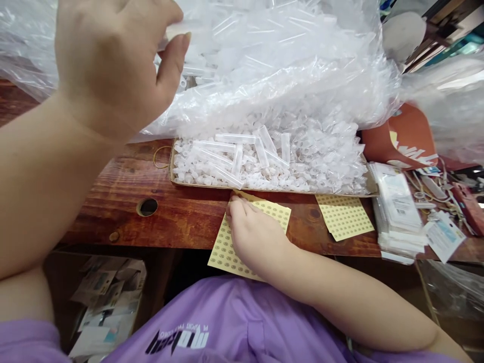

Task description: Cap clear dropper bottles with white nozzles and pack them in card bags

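My left hand (121, 60) is raised at the upper left, over a large clear plastic bag (272, 85) full of translucent plastic tubes. Its thumb and forefinger are curled around a whitish, see-through plastic tube (173, 31), mostly hidden by the hand. Low in the middle, my right hand (257, 227) rests on a yellow sheet of small round stickers (223, 252), fingers bent together at its upper edge. Just beyond that sheet is a shallow cardboard tray (272, 190) heaped with small clear plastic parts, several loose tubes (236, 138) lying on top.
To the right lie a second yellow sticker sheet (346, 217), a stack of packaged cards (399, 206) and an orange-brown container (406, 133). A round hole (147, 206) and a rubber band (161, 157) are on the wooden table (181, 222). Below left sits a box (141, 272) of packets.
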The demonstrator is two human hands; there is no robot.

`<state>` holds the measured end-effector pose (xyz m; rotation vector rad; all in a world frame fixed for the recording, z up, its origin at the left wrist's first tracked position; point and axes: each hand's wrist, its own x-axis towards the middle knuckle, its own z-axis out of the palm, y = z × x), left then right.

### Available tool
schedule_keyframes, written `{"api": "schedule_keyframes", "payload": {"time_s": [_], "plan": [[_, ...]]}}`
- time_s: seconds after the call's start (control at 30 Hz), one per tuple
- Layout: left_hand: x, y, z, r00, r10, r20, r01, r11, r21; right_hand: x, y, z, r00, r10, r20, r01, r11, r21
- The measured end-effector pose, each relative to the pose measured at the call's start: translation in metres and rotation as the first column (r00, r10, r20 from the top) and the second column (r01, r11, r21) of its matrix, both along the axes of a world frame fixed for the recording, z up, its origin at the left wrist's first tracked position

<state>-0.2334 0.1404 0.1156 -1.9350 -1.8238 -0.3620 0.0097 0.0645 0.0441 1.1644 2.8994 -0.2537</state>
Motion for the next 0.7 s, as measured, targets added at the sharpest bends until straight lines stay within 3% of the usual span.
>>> {"api": "schedule_keyframes", "payload": {"time_s": [0.17,0.27,0.33,0.37,0.43,0.6,0.63,0.7], "plan": [[0.018,-0.027,-0.001,0.986,-0.165,0.020,0.160,0.975,0.153,0.001,0.000,0.001,1.000,0.008,-0.016,-0.009,1.000,-0.024],[0.032,-0.045,-0.011,0.951,-0.306,-0.049,0.310,0.939,0.149,0.004,0.000,0.001,0.999,0.042,-0.006,-0.042,0.999,-0.008],[0.041,-0.061,-0.021,0.853,-0.516,-0.083,0.522,0.847,0.101,0.006,0.001,0.001,0.999,0.034,0.016,-0.034,0.999,-0.020],[0.044,-0.070,-0.027,0.779,-0.621,-0.082,0.627,0.773,0.095,0.007,0.002,0.001,0.999,0.028,0.025,-0.028,0.999,-0.033],[0.048,-0.089,-0.039,0.710,-0.704,-0.015,0.702,0.706,0.090,0.010,0.004,-0.002,0.999,0.039,0.018,-0.038,0.999,-0.038],[0.038,-0.132,-0.055,0.679,-0.654,0.333,0.710,0.700,-0.072,0.020,0.010,-0.013,0.987,0.127,-0.094,-0.121,0.990,0.069],[0.034,-0.139,-0.056,0.712,-0.587,0.385,0.665,0.739,-0.104,0.022,0.011,-0.015,0.986,0.129,-0.102,-0.121,0.989,0.079],[0.025,-0.148,-0.057,0.841,-0.364,0.401,0.448,0.883,-0.138,0.023,0.012,-0.017,0.987,0.124,-0.099,-0.116,0.989,0.087]]}}
